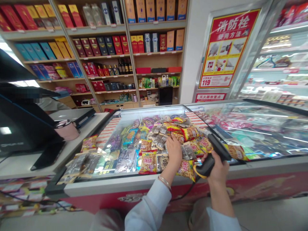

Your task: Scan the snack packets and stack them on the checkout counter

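Note:
My right hand is wrapped around a black handheld barcode scanner with a yellow trim, held above the front edge of the chest freezer. My left hand reaches over the pile, its fingers extended and resting on the snack packets; the fingertips are partly lost among them. Around it lie yellow-and-red snack bags and clear packets with dark contents, heaped on the freezer's glass lid. Another yellow snack bag sits between my two forearms at the front rim. A silver bangle circles my left wrist.
To the left, a counter bears a black monitor and a pink cup. More clear packets lie at the lid's left corner. A second freezer section extends right. Shelves of boxes stand behind.

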Tool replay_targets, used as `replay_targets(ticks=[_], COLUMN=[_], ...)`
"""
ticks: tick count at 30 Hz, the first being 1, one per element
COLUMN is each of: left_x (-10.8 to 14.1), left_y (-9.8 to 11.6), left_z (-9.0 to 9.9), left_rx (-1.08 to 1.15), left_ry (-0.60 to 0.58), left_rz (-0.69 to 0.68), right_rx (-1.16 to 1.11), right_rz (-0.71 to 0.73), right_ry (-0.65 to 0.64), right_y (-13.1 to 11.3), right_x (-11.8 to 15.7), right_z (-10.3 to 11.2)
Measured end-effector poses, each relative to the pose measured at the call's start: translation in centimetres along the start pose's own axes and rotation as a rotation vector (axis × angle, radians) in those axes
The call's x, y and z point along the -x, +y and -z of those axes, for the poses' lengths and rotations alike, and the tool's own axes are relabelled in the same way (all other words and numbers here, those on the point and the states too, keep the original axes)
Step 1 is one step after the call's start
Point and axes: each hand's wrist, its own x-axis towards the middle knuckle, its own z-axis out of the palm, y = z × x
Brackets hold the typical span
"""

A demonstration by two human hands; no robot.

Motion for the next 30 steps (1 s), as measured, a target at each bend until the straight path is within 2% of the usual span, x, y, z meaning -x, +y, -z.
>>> replay_targets(ticks=[7,12,16,21,30], left_x=[-1.0,-1.0,-1.0,-0.9,-1.5], left_y=[0.4,0.4,0.5,0.4,-0.1], left_z=[-0.5,-0.4,0.7,1.9,2.9], left_rx=[-0.020,-0.003,-0.006,-0.025,0.033], left_ry=[0.004,0.005,-0.030,-0.058,-0.125], left_rz=[-0.008,0.019,0.083,0.105,0.060], right_rx=[-0.015,-0.063,-0.080,-0.069,-0.092], right_rz=[0.064,0.037,-0.056,-0.092,-0.057], right_ry=[0.118,0.085,0.026,0.080,0.092], right_y=[-0.3,-0.7,0.9,3.3,4.8], right_x=[0.9,3.1,4.6,4.4,3.6], right_z=[0.6,1.0,0.5,-0.2,-1.6])
